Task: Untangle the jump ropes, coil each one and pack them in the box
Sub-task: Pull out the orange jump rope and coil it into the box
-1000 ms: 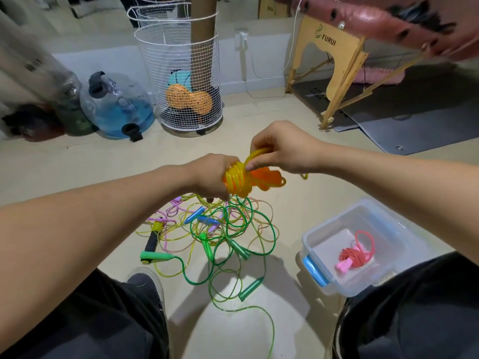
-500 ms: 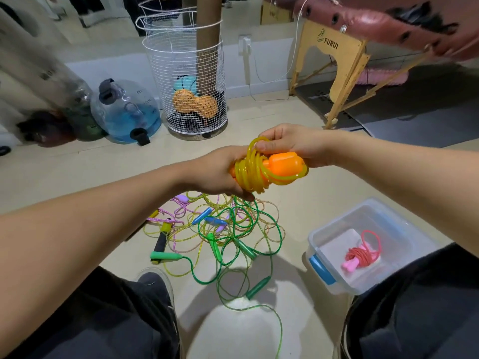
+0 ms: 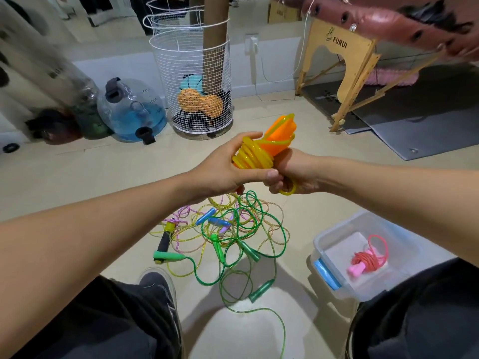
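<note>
left hand (image 3: 223,167) curled round a yellow rope (image 3: 252,156) coiled over orange handles (image 3: 281,134), thumb pressed on the coil's near side. right hand (image 3: 298,169) just beside, touching, fingers pinching a loose yellow loop under the bundle. below the grip, on the floor (image 3: 103,177), a tangle of jump ropes (image 3: 233,237), green, yellow and pink, handles mixed in. down and right of the grip, a clear box (image 3: 326,244) holding a coiled red rope (image 3: 368,260) with pink handles. beyond the grip, a wire basket (image 3: 191,60).
</note>
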